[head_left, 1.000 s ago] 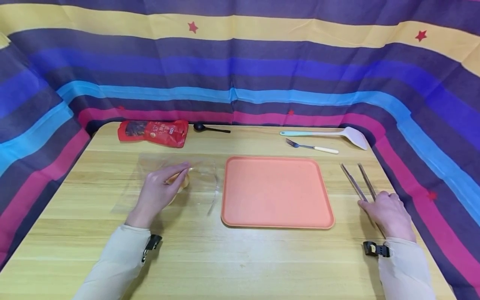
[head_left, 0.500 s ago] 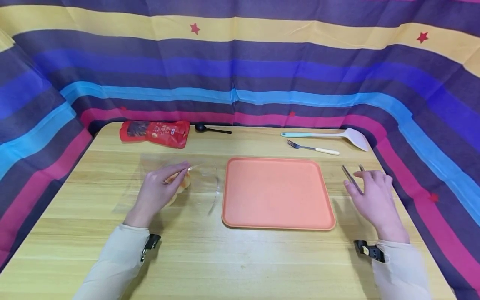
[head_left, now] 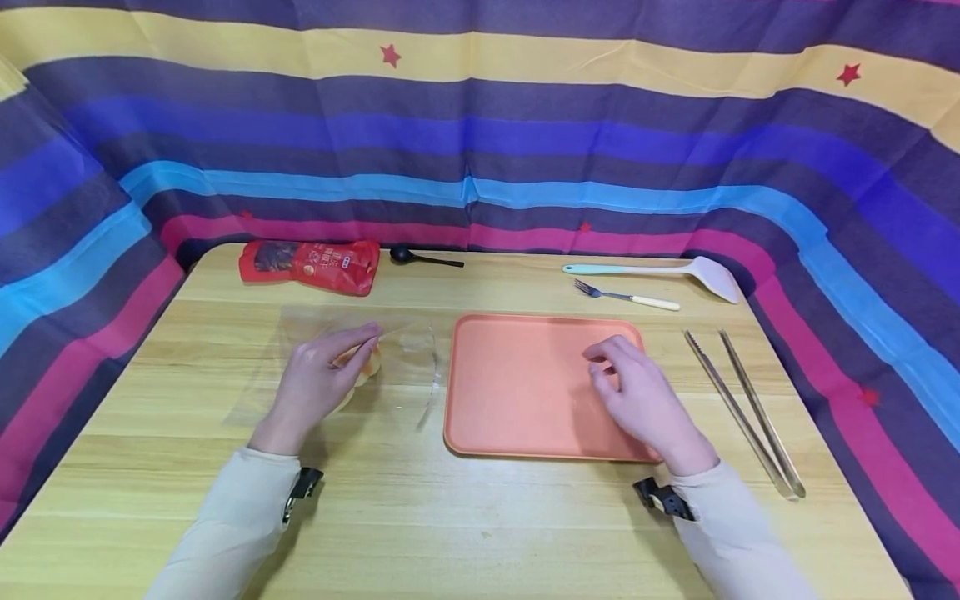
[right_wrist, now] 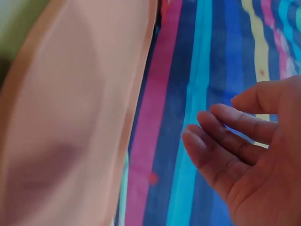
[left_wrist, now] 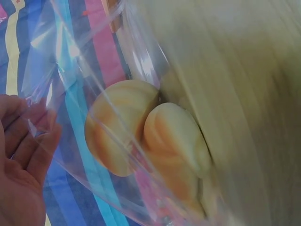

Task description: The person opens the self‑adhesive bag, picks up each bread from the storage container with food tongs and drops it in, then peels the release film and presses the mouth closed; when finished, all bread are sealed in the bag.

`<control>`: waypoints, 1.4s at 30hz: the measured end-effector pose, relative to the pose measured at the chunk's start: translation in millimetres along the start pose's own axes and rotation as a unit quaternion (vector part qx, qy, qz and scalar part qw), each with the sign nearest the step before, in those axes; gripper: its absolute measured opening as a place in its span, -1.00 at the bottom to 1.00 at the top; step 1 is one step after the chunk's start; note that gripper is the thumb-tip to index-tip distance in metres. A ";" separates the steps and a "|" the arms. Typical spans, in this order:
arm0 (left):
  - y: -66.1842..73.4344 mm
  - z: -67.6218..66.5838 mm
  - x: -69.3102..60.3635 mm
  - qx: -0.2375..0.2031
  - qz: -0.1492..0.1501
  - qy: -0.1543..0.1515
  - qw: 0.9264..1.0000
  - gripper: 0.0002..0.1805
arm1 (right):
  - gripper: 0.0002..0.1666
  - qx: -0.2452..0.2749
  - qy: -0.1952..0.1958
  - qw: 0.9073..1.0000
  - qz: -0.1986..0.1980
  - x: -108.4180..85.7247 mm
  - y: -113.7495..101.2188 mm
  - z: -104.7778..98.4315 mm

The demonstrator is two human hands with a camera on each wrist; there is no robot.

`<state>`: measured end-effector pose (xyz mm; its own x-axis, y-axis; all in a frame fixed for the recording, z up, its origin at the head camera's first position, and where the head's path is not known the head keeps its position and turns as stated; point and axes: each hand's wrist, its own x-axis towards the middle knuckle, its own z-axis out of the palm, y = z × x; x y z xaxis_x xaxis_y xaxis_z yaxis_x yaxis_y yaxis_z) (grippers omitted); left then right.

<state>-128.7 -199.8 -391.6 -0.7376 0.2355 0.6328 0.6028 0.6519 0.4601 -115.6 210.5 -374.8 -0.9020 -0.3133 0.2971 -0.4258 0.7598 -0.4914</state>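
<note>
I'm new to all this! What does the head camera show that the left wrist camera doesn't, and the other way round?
Only the head view shows the right hand, metal tongs, fork and spatula.

Only the left wrist view shows the palm side of the left hand and, close up, the rounded faces of two bread rolls; from above, that hand covers much of the bread.

Both show the left hand, bread, clear plastic bag, wooden table and striped cloth.
</note>
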 end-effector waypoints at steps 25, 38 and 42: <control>0.5 0.0 3.7 0.023 0.029 -0.002 0.999 -0.69 | -0.58 0.371 -0.320 0.870 0.047 30.7 -111.9 105.9; 0.9 0.6 5.3 0.029 0.047 0.000 0.998 -0.69 | -0.50 0.512 -0.325 0.779 0.163 34.6 -147.4 148.2; 0.3 0.4 5.3 0.036 0.055 0.003 0.998 -0.69 | -0.45 0.573 -0.301 0.727 0.230 36.7 -156.0 161.5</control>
<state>-132.5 -198.0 -388.3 -0.6663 0.3051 0.6804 0.6567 0.6723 0.3416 -93.9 -11.5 -419.4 -0.6895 -0.6305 -0.3564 0.4616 -0.0034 -0.8871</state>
